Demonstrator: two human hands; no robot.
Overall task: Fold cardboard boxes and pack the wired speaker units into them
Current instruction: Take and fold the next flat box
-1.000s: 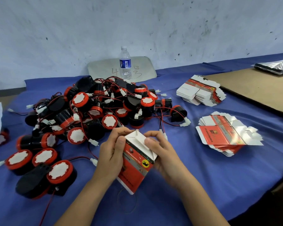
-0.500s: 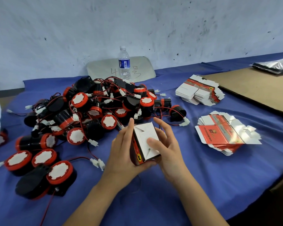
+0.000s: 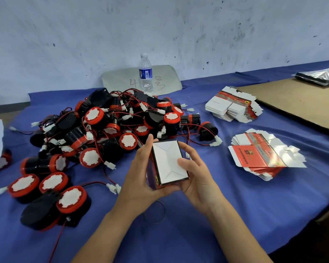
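Note:
A small red and white cardboard box [image 3: 168,162] is held up above the blue tablecloth, its folded white bottom flaps facing me. My left hand [image 3: 139,175] grips its left side and underside. My right hand [image 3: 196,173] cups the right side, with the thumb pressing on the white flaps. A big pile of black and red wired speaker units [image 3: 110,126] lies behind and left of the box. Two stacks of flat box blanks lie to the right, a near stack [image 3: 262,154] and a far stack [image 3: 234,107].
A water bottle [image 3: 145,73] stands at the back in front of a grey board. A brown cardboard sheet [image 3: 300,99] covers the table's right side, with a silver bag [image 3: 319,75] beyond it. A rubber band [image 3: 156,211] lies below my hands. The table edge runs along the lower right.
The box was turned from lying slanted with its red face up to standing with its closed white bottom towards me. Both hands shifted round it; the flaps are now folded flat.

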